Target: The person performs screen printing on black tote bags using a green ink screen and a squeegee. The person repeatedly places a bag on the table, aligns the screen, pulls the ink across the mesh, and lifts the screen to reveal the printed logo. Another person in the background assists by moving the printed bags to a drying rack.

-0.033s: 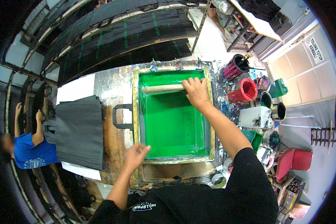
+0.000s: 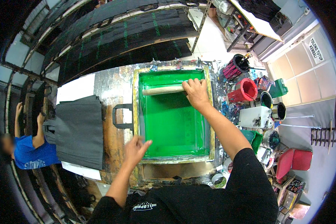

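Note:
My right hand point(image 2: 195, 90) grips the right end of a squeegee's pale wooden handle point(image 2: 164, 90). The squeegee lies across the far part of a printing screen coated in green ink point(image 2: 171, 127). The screen's yellowish, ink-stained frame point(image 2: 212, 143) rests on the table, with clamps point(image 2: 178, 64) at its far edge. A black handle loop point(image 2: 122, 116) sticks out from under the frame's left side. Near the frame's front left corner, my left hand point(image 2: 134, 151) holds nothing; its thumb is spread from the slightly blurred fingers.
A stack of dark fabric bags point(image 2: 80, 130) lies to the left. Beyond it, a person in a blue shirt point(image 2: 35, 149) reaches toward racks. Ink containers, including a red bucket point(image 2: 244, 90) and a white jerrycan point(image 2: 254, 117), crowd the right side. A drying rack point(image 2: 127, 33) stands behind.
My left hand has lifted slightly away from me, and its thumb and fingers have spread apart. My right hand and the squeegee are almost unmoved.

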`<state>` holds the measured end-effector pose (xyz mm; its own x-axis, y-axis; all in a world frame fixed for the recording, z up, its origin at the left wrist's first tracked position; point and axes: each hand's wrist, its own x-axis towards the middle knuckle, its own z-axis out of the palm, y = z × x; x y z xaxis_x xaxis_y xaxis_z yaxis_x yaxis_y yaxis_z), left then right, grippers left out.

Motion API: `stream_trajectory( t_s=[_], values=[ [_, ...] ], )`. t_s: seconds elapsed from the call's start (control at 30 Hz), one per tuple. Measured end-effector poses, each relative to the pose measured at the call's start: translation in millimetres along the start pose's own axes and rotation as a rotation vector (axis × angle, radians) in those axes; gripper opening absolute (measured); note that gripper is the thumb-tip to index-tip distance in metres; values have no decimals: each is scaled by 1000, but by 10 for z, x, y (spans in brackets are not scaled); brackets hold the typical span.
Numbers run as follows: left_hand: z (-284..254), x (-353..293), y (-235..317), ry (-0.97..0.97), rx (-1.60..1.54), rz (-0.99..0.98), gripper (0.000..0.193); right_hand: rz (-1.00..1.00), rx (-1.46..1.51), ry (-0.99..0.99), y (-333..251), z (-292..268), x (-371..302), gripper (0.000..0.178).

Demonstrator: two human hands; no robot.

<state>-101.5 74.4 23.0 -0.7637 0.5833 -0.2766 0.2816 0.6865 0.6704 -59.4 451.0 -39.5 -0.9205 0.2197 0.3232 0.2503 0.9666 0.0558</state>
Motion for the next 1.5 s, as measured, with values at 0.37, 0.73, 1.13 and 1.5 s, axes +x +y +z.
stream_trajectory(
  t_s=[0.37, 0.73, 1.13, 1.5],
  values=[
    [269, 2241, 646, 556, 571, 729, 72, 8, -10, 105, 121, 267, 442, 28],
    [406, 2899, 495, 417, 618, 640, 50, -35, -20, 62, 225, 400, 668, 28],
    [746, 979, -116, 392, 593, 672, 46, -27, 3, -44, -693, -246, -1054, 23],
    [943, -539, -439, 264, 495, 607, 48, -22, 46, -80, -1369, -874, -2317, 25]
  ],
)
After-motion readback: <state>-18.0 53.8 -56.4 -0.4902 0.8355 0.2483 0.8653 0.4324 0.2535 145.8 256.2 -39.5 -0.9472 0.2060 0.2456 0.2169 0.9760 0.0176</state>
